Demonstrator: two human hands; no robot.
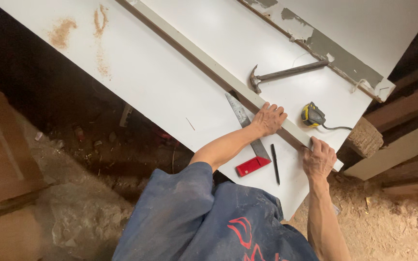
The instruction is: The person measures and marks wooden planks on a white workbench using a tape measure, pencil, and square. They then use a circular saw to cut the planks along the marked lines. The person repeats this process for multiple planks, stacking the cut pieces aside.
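Blue shirt (209,217) nearest; left hand (269,118) and right hand (319,157) grip a white strip (204,58) on the white board (170,92), above a dusty floor (388,222).

A long strip (209,65) lies on the table (160,82), running from its far left corner to its near right edge; everything else is placed from it. Beyond the strip lie a hammer (286,74) and, nearer the right end, a tape measure (312,116). On the near side lie a square (247,140), its blade reaching up to the strip, and a pencil (275,164) just right of it. The left hand (268,118) rests on the strip above the square; the right hand (319,158) is at the strip's near end.
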